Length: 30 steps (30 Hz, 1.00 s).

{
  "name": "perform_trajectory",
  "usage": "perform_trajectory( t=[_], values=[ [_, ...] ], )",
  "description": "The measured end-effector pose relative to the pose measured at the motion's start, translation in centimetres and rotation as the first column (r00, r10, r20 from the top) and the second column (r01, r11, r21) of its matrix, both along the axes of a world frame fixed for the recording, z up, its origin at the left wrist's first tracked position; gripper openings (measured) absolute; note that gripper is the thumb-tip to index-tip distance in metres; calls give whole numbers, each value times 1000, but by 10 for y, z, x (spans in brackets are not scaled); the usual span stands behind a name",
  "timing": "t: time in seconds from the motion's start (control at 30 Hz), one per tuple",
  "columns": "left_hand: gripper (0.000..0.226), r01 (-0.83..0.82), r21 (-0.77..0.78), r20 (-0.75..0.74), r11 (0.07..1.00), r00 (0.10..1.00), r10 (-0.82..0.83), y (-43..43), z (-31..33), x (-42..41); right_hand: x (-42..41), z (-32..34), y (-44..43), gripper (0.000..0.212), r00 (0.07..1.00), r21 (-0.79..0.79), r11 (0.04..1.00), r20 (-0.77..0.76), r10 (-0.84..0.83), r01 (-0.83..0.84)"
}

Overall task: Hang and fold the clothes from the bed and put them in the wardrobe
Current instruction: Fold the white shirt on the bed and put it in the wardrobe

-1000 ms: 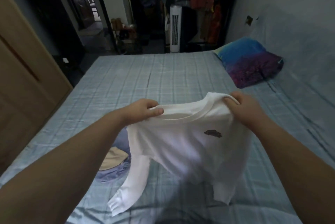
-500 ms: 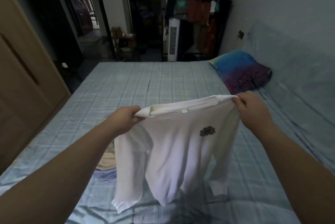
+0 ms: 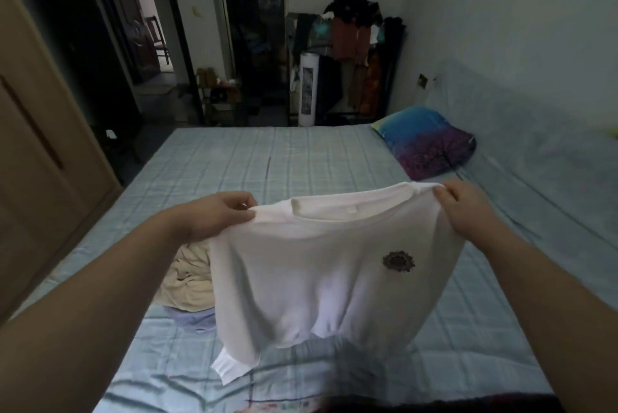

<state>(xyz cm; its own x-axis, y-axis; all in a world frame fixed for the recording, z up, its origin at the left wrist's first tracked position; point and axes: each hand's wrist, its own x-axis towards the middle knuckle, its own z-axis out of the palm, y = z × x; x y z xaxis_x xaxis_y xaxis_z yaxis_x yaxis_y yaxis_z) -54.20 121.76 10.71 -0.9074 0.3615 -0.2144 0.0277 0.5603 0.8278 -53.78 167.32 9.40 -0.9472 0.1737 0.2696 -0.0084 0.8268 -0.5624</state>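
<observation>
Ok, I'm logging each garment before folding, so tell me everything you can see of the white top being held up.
The white long-sleeved top hangs spread out, front toward the camera, above the bed. The left hand and right hand each pinch a shoulder. It looks like soft, thin knit, with a round neckline, a small tab inside the collar, a dark emblem on the chest, and a ribbed cuff that seems to reach the sheet.
</observation>
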Motion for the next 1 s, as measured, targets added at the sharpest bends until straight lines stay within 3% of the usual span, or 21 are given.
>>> perform_trajectory(
  t=[0.07,0.17,0.23,0.33,0.43,0.6,0.67,1.0],
  values=[
    [12,-152,-123,-213,981,969,124,7,-3,2,9,-1,2,35,996,67,997,87,20,-26],
    [11,-329,-138,-405,934,879,249,25,-11,5,23,-11,-1,31,991,11,1000,135,2,-3],
    [11,-417,-51,-480,908,807,344,38,-18,9,32,-18,-7,27,994,-76,994,92,-65,72],
    [9,-544,141,-459,827,704,541,53,-22,20,48,-20,-20,25,987,-137,979,-35,-158,152],
    [11,-578,265,-478,772,616,626,62,-16,34,68,-9,-25,24,939,-68,976,-266,-217,206],
    [14,-495,333,-792,803,315,523,62,16,53,86,24,-5,19,781,29,939,-565,-267,343],
    [14,-487,329,-848,809,225,480,66,30,51,89,39,7,17,718,57,929,-653,-242,365],
    [15,-428,413,-809,804,233,539,109,48,13,51,70,44,24,671,57,925,-705,-229,376]
  ],
)
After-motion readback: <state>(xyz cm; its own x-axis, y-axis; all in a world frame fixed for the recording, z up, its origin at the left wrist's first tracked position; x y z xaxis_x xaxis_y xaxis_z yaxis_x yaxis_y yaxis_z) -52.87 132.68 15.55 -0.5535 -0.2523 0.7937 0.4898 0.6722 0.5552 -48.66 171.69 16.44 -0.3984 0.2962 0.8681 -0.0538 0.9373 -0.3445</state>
